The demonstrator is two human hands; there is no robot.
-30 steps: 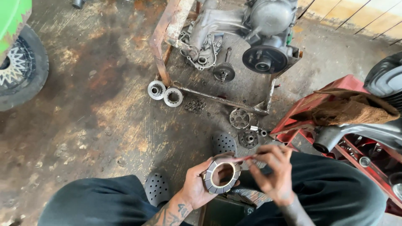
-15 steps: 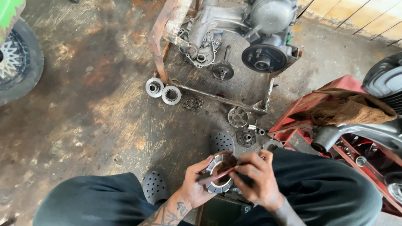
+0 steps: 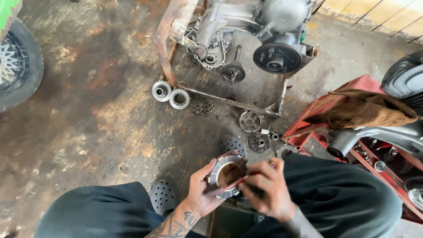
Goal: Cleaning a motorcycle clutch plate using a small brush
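Left hand [image 3: 200,189] is wrapped tight around the toothed metal ring [image 3: 226,175], cradling it low over the lap between the knees. Right hand [image 3: 264,187] is pinched shut on a thin reddish tool [image 3: 229,182] laid across the ring's opening. Out on the stained floor [image 3: 88,114], the engine case [image 3: 260,31] sits at the far edge, two small round hubs [image 3: 170,94] beside its rusty stand.

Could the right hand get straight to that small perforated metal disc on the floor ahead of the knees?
Probably yes: the perforated disc lies bare on the floor, though the right hand is busy with a thin tool.
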